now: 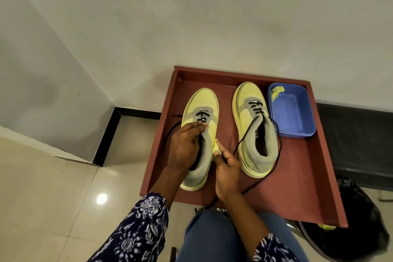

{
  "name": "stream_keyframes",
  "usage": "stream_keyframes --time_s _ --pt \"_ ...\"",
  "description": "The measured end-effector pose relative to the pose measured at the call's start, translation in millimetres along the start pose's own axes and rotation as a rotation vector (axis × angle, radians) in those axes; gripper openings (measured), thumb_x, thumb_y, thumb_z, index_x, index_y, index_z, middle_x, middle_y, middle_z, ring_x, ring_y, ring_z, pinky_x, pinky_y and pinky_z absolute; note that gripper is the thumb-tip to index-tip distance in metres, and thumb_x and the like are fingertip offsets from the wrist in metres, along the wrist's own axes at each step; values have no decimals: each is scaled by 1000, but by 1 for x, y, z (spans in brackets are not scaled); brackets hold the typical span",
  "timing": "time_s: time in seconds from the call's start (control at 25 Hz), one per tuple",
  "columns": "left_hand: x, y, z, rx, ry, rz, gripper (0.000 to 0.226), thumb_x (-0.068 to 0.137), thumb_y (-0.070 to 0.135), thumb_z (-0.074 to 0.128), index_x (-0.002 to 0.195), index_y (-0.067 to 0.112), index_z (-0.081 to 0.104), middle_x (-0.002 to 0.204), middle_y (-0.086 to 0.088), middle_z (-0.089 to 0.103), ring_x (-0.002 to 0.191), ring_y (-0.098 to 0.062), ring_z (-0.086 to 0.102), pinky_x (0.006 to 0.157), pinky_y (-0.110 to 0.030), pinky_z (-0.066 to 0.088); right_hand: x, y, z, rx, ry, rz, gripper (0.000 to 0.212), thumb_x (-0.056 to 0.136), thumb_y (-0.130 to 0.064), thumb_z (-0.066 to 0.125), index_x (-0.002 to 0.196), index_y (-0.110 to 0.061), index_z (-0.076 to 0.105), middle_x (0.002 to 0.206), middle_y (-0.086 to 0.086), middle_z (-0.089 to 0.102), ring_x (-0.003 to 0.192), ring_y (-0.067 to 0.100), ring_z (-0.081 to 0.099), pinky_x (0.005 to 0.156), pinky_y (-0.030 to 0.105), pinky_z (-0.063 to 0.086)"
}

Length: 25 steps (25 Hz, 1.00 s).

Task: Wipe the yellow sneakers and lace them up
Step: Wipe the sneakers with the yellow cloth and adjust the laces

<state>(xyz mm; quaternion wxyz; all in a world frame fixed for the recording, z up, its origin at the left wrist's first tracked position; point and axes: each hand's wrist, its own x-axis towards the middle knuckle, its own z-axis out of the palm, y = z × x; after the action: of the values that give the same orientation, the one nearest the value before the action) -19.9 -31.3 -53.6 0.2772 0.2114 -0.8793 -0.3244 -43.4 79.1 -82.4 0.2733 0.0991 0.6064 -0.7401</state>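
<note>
Left hand (187, 144) grips the centre-frame sneaker (200, 134); right hand (225, 168) pinches a yellow cloth (216, 147). Steady the shoe and wipe firmly.

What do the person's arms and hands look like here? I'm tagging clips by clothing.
Both hands are bare: left hand, right hand, no gloves or rings visible. Each forearm ends in a dark navy sleeve with a white floral print: left sleeve, right sleeve. Blue denim trousers show below.
</note>
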Motion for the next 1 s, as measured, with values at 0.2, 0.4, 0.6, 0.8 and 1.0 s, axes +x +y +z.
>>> stream_keyframes --time_s 0.2,0.4,0.6,0.8,1.0 --pt "-1 -3 0 -9 13 -4 26 79 -6 58 101 4 71 104 -12 70 95 -16 65 94 -5 36 51 -34 22 -316 28 -68 38 93 -2 44 128 -11 54 99 9 70 79 7 64 79 31 55" --pt "-1 -4 2 -15 30 6 27 79 -8 59 99 5 72 101 -11 71 94 -11 64 93 -4 37 87 -68 40 -649 55 -149 40 91 -3 45 128 -15 55 123 9 63 103 26 61 87 31 49" --pt "-1 -7 4 -10 36 9 26 78 -7 60 98 5 72 100 -11 71 94 -10 62 93 -3 36 108 -82 51 -744 10 -166 41 92 -3 42 129 -16 54 134 8 55 113 25 57 91 29 47" --pt "-1 -9 6 -3 46 29 28 77 -10 61 98 5 72 100 -10 71 99 -10 58 94 -1 34 98 -78 48 -695 34 -159 44 92 -4 40 132 -17 51 127 6 60 84 18 62 74 27 47" --pt "-2 -9 6 -12 42 31 30 74 -12 63 97 4 72 100 -10 71 94 -10 63 94 -1 35 67 -47 28 -619 70 -112 38 90 -8 44 123 -16 60 98 2 68 80 15 58 78 35 52"
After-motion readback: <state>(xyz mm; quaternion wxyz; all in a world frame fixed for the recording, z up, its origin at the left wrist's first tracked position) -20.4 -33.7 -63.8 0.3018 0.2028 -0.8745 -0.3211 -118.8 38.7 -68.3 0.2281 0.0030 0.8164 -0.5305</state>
